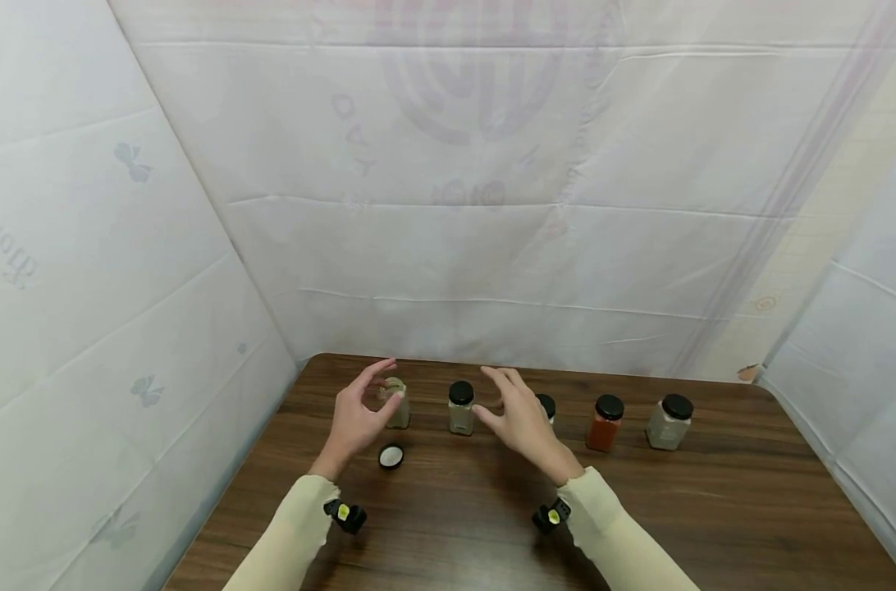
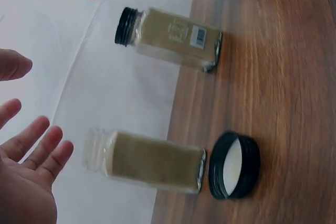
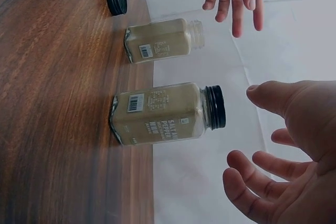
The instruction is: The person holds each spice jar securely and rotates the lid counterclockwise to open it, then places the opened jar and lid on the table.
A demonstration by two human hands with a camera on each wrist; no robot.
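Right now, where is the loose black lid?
In the head view, the loose black lid lies on the table, left of centre, just in front of the open jar.

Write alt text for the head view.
A person's left grip and right grip, both empty, hover above a wooden table near an uncapped jar and a capped jar. A lid lies loose; three more capped jars stand rightward.

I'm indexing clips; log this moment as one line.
left hand: empty, near uncapped jar | right hand: empty, near capped jar | loose lid: on table
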